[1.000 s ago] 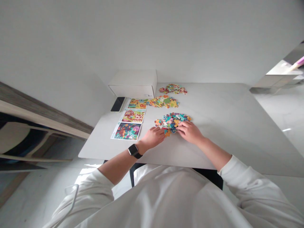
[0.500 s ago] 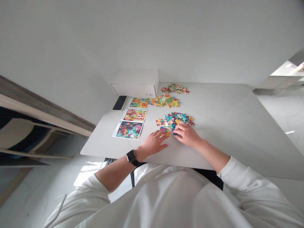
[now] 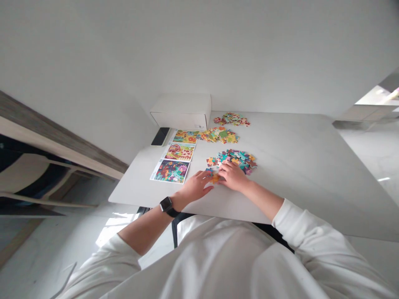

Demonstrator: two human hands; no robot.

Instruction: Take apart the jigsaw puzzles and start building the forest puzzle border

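Small joined jigsaw pieces [image 3: 214,178], orange and blue, lie on the table between my hands. My left hand [image 3: 195,186], with a black watch on its wrist, rests at their left edge; its fingertips touch them and its thumb is spread apart. From the right, my right hand [image 3: 234,177] reaches over their other edge, fingers curled around a jigsaw piece mostly hidden beneath them. Just beyond the right hand is a heap of teal, purple and orange jigsaw pieces [image 3: 232,155]. Its near part is covered by that hand.
Left of the heap lies a sheet with three printed pictures [image 3: 171,170]. A phone [image 3: 160,136] and a white box [image 3: 181,118] stand behind it. Farther back are a yellow-green heap of pieces [image 3: 220,135] and a red-green heap [image 3: 231,119]. The white table [image 3: 305,166] meets a wall.
My right hand has moved left, up to the joined pieces near my left hand. The left hand has shifted slightly left. The whole view has tilted a little.
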